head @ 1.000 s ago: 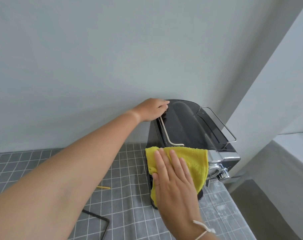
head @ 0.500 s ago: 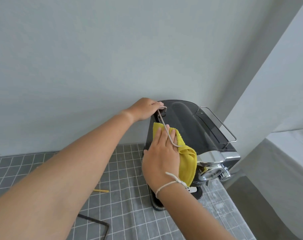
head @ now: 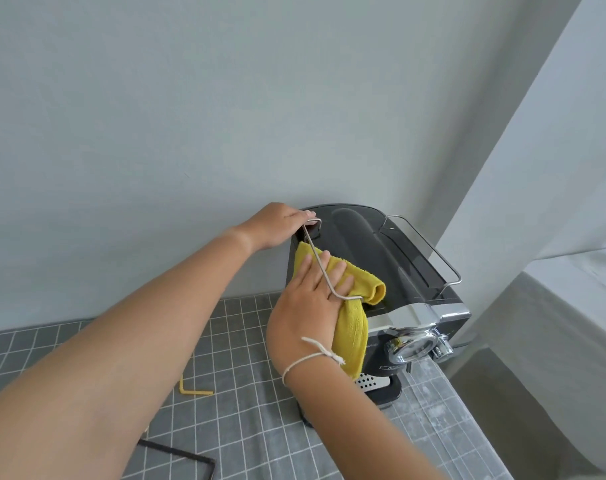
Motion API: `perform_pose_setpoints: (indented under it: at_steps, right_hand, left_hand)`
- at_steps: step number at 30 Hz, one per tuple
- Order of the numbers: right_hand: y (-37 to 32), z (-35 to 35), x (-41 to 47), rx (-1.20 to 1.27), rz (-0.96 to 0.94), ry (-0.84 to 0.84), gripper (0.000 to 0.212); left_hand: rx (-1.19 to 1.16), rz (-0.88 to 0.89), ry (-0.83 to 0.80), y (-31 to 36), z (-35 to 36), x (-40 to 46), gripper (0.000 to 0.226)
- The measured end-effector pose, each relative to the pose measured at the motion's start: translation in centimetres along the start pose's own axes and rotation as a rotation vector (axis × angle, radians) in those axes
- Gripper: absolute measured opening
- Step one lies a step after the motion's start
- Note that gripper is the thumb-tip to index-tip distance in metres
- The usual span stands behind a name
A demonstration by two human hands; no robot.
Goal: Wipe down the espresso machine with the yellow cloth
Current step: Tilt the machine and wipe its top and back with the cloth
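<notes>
black frame (head: 190,459) cut off at bottom edge, yellow cloth (head: 355,327) partly under right hand (head: 305,313)

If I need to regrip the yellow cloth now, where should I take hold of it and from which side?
Probably the loose flap of the yellow cloth hanging down the espresso machine front, pinched from the front. The upper part is pinned flat under the right hand and partly behind the wire rail, so it offers little free edge. The left hand steadies the machine's rear corner.
</notes>
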State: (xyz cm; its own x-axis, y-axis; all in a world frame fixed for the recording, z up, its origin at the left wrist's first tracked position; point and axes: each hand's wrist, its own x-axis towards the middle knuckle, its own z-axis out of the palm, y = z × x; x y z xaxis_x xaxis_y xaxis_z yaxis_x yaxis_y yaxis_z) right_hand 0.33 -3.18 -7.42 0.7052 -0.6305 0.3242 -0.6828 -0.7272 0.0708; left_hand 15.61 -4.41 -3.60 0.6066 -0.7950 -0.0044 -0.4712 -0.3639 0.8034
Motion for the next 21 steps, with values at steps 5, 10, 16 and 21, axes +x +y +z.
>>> perform_pose_setpoints:
  at_steps: [5, 10, 16, 21]
  right_hand:
    - [-0.8, 0.0, 2.7, -0.054, 0.138, -0.018, 0.058]
    - [-0.3, 0.6, 1.8, -0.086, 0.034, -0.016, 0.061]
    - [0.5, -0.1, 0.1, -0.099, -0.044, -0.129, 0.055]
    - [0.5, -0.2, 2.0, -0.088, -0.093, -0.169, 0.056]
  left_hand:
    - [-0.043, 0.008, 0.002, 0.0, 0.1, 0.2, 0.037]
    - [-0.017, 0.018, -0.008, -0.3, -0.3, 0.3, 0.037]
    - [-0.035, 0.01, -0.011, -0.6, -0.3, 0.5, 0.037]
    - [-0.038, 0.01, -0.004, -0.2, -0.2, 0.1, 0.037]
